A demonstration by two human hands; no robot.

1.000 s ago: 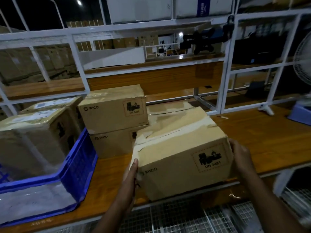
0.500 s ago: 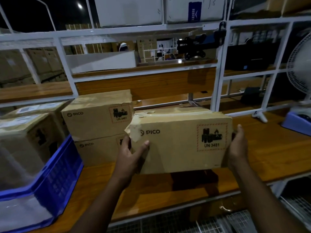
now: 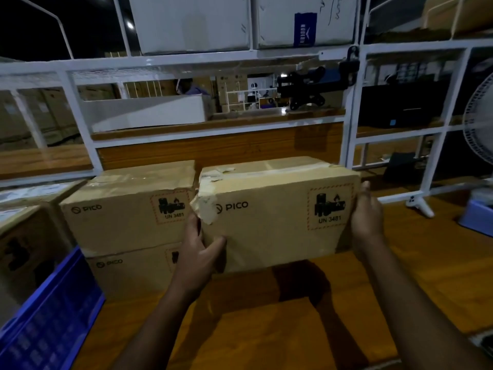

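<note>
Box (image 3: pixel 277 217) is up off the bench (image 3: pixel 426 276), just beside the stack (image 3: pixel 128 217), and we hold it at both ends: left hand (image 3: pixel 198 252) with fingers wrapped round the left edge, right hand (image 3: pixel 366 217) clamped on the right end. Stiff cardboard, likely some weight; the corner tape is torn, so we judge the ends grip best.

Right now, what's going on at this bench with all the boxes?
A person is holding a cardboard box marked PICO in both hands, lifted off the wooden bench, with its shadow underneath. The left hand grips the lower left corner, thumb across the front. The right hand holds the right end. Just to the left are two stacked boxes of the same kind, and a blue crate sits at the far left.
</note>
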